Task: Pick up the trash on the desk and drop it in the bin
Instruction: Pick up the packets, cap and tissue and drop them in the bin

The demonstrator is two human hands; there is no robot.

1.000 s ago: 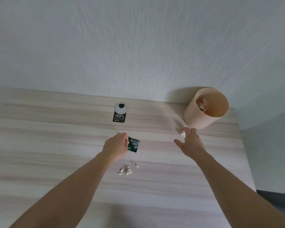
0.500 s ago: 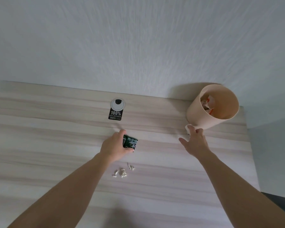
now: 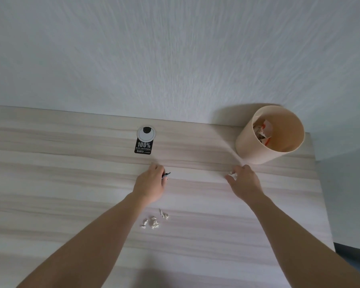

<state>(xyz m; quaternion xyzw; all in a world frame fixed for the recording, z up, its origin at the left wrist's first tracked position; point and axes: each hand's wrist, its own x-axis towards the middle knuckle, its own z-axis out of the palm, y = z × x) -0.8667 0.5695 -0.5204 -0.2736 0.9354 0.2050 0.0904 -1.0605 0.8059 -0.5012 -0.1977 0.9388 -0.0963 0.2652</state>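
Head view, looking down on pale wood desk (image 3: pixel 50 183), both forearms stretched forward across it. Beige bin (image 3: pixel 256 148) at far right corner, paper already inside. Left hand (image 3: pixel 150 187) palm down, fingers curled tight around dark wrapper (image 3: pixel 166 175). Right hand (image 3: pixel 244 183) near bin, fingertips pinching white paper wad (image 3: pixel 232 175). Small white scraps (image 3: pixel 154 222) loose between the forearms.
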